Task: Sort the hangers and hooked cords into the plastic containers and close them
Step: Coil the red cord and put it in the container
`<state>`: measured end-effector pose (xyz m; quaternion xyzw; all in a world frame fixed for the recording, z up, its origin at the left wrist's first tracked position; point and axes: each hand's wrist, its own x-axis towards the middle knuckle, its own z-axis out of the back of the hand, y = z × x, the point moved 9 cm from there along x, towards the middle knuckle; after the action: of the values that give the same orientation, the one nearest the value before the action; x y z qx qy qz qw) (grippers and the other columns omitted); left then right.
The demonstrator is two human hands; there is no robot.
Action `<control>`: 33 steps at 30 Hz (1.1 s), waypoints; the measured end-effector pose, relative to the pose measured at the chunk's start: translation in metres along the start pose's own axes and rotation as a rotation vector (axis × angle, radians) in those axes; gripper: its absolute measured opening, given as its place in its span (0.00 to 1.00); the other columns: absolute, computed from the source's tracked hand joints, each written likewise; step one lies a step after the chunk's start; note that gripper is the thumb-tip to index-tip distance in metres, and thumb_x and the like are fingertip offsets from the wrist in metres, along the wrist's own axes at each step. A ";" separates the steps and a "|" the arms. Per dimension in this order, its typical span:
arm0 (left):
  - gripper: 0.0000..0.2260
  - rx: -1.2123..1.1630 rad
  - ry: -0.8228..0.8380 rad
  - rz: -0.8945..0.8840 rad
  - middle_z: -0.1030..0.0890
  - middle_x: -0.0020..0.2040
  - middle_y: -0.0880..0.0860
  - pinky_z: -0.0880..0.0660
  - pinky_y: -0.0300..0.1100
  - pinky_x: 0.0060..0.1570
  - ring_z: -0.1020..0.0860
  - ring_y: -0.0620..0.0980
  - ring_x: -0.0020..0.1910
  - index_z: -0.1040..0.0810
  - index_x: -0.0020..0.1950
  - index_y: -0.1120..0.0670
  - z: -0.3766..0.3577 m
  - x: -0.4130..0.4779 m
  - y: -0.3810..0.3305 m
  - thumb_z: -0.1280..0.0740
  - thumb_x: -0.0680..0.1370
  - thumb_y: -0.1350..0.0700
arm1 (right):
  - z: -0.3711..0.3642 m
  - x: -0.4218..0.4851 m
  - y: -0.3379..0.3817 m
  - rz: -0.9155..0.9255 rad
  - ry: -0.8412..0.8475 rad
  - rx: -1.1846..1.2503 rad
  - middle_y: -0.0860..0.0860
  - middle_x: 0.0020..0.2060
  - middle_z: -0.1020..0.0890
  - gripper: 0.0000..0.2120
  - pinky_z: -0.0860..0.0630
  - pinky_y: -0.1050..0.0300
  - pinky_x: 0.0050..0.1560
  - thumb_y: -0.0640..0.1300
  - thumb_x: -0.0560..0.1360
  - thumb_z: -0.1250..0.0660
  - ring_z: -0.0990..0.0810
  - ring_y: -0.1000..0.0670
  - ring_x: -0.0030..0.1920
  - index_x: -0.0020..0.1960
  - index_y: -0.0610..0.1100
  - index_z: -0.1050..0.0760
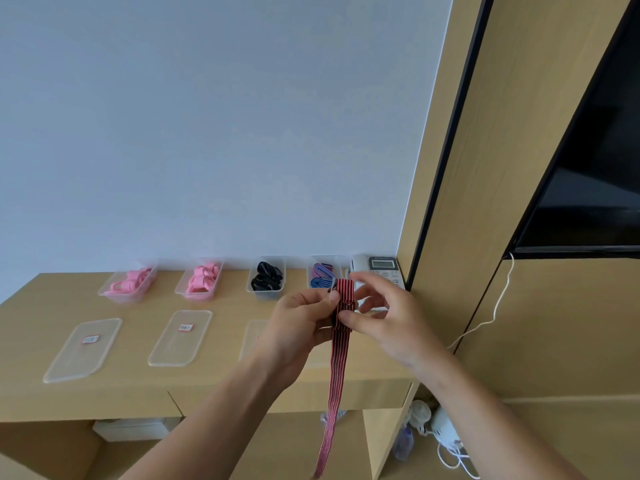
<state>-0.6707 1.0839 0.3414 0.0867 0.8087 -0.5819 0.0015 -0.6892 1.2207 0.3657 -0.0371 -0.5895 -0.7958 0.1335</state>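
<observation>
1. Head view: the striped cord [341, 327] is held in mid-air, its top folded into a small bundle and its tail hanging straight below the grip.
2. The left hand [301, 317] curls round the bundle; the right hand [388, 313] pinches it, thumb in front.
3. I'd wind the tail up tight before letting go.
4. The cord tub [325, 258] stands just beyond the grip, and the lids [176, 348] lie off to the left.

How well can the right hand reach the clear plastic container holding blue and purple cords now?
Probably not at once: the right hand and left hand both pinch the red-and-black striped cord. The clear plastic container of blue cords stands open just behind them.
</observation>
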 end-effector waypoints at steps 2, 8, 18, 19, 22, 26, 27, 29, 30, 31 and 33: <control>0.10 -0.017 0.008 0.028 0.14 0.44 0.56 0.19 0.43 0.48 0.17 0.48 0.40 0.13 0.42 0.55 -0.003 -0.003 0.005 0.31 0.78 0.54 | -0.001 0.003 0.002 0.002 0.053 0.039 0.52 0.46 0.16 0.19 0.21 0.43 0.55 0.39 0.67 0.20 0.19 0.45 0.50 0.54 0.52 0.17; 0.14 0.002 -0.039 0.100 0.13 0.46 0.58 0.17 0.49 0.53 0.14 0.54 0.45 0.11 0.48 0.53 -0.007 -0.013 0.030 0.33 0.83 0.48 | 0.007 -0.003 0.000 -0.008 0.019 0.114 0.50 0.45 0.14 0.16 0.19 0.41 0.54 0.32 0.68 0.22 0.16 0.47 0.52 0.49 0.49 0.16; 0.20 -0.005 -0.096 0.266 0.12 0.49 0.61 0.18 0.48 0.50 0.13 0.56 0.46 0.15 0.52 0.59 -0.017 -0.017 0.056 0.40 0.85 0.46 | 0.024 -0.022 0.011 0.168 -0.215 -0.033 0.51 0.38 0.14 0.15 0.17 0.51 0.46 0.31 0.66 0.21 0.16 0.50 0.39 0.49 0.45 0.16; 0.20 -0.027 -0.096 0.276 0.12 0.49 0.60 0.19 0.48 0.50 0.13 0.56 0.46 0.15 0.51 0.59 -0.018 -0.017 0.056 0.40 0.86 0.46 | 0.024 -0.027 0.017 0.229 -0.233 -0.080 0.53 0.38 0.14 0.14 0.18 0.53 0.45 0.31 0.66 0.21 0.16 0.53 0.39 0.48 0.44 0.16; 0.20 -0.072 -0.095 0.282 0.13 0.48 0.60 0.19 0.46 0.46 0.13 0.54 0.44 0.14 0.50 0.59 -0.019 -0.014 0.055 0.39 0.85 0.47 | 0.026 -0.042 0.029 0.418 -0.289 -0.225 0.55 0.38 0.14 0.13 0.18 0.55 0.44 0.29 0.64 0.21 0.16 0.56 0.39 0.44 0.43 0.14; 0.16 -0.112 -0.083 0.252 0.14 0.45 0.60 0.19 0.51 0.54 0.15 0.55 0.44 0.11 0.43 0.58 -0.018 -0.010 0.050 0.34 0.83 0.53 | 0.023 -0.054 0.032 0.581 -0.304 -0.338 0.50 0.42 0.13 0.19 0.20 0.62 0.52 0.21 0.58 0.23 0.15 0.55 0.45 0.41 0.40 0.14; 0.14 -0.114 -0.069 0.237 0.15 0.44 0.59 0.19 0.52 0.56 0.15 0.55 0.44 0.11 0.44 0.58 -0.018 -0.010 0.048 0.33 0.83 0.55 | 0.022 -0.056 0.031 0.611 -0.300 -0.359 0.49 0.43 0.13 0.20 0.21 0.65 0.54 0.20 0.57 0.24 0.16 0.55 0.47 0.41 0.40 0.14; 0.12 -0.093 -0.040 0.204 0.15 0.44 0.59 0.19 0.53 0.58 0.15 0.55 0.44 0.11 0.47 0.59 -0.017 -0.009 0.044 0.33 0.82 0.58 | 0.022 -0.056 0.027 0.637 -0.289 -0.391 0.49 0.45 0.13 0.19 0.22 0.64 0.57 0.20 0.58 0.24 0.16 0.54 0.50 0.43 0.39 0.15; 0.11 -0.078 -0.029 0.191 0.15 0.45 0.60 0.19 0.54 0.58 0.15 0.55 0.44 0.12 0.49 0.60 -0.016 -0.008 0.043 0.33 0.82 0.58 | 0.021 -0.056 0.027 0.646 -0.280 -0.408 0.50 0.46 0.13 0.19 0.21 0.62 0.57 0.22 0.60 0.24 0.16 0.54 0.51 0.44 0.40 0.15; 0.10 -0.066 -0.021 0.179 0.15 0.45 0.60 0.19 0.54 0.58 0.15 0.55 0.45 0.12 0.50 0.60 -0.016 -0.008 0.042 0.33 0.83 0.58 | 0.020 -0.057 0.026 0.656 -0.269 -0.428 0.51 0.47 0.13 0.18 0.21 0.60 0.58 0.23 0.62 0.25 0.17 0.53 0.53 0.45 0.40 0.15; 0.10 -0.051 -0.015 0.158 0.14 0.46 0.60 0.18 0.53 0.55 0.15 0.54 0.44 0.12 0.51 0.60 -0.014 -0.006 0.039 0.33 0.83 0.57 | 0.017 -0.058 0.027 0.660 -0.249 -0.464 0.52 0.49 0.14 0.18 0.24 0.61 0.61 0.24 0.64 0.29 0.18 0.52 0.56 0.48 0.41 0.16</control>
<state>-0.6574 1.1086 0.3097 0.1457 0.8138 -0.5598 0.0555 -0.6278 1.2397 0.3833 -0.3487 -0.3627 -0.8114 0.2973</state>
